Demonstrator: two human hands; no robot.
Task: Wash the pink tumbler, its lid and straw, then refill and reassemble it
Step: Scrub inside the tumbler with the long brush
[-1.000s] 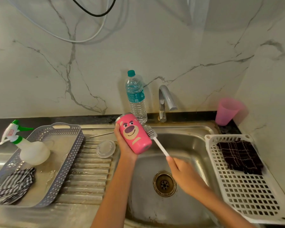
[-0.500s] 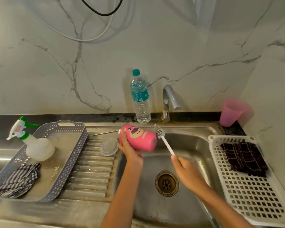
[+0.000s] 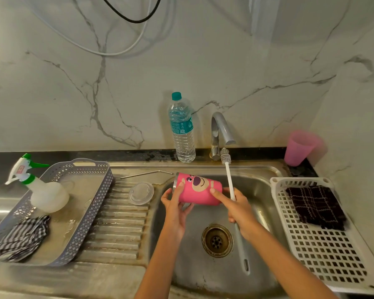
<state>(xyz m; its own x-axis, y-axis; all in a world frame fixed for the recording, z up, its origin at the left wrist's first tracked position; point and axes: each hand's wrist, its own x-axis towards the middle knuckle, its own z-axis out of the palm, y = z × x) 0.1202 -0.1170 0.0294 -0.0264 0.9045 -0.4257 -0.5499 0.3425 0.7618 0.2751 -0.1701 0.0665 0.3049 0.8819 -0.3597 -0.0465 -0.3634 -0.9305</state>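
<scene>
Gripping brush (image 3: 229, 182) and tumbler (image 3: 200, 192), seemingly empty

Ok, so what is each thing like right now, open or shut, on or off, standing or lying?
Tumbler: lidless, on its side over the sink, gripped by left hand.
Lid: off, flat on the drainboard.
Straw: out, lying on the drainboard.
Brush: outside the tumbler, bristles up, gripped by right hand.
Bottle: capped, upright.
Tap: no water seen running.
Cup: upright.
Spray bottle: leaning in the tray.
</scene>
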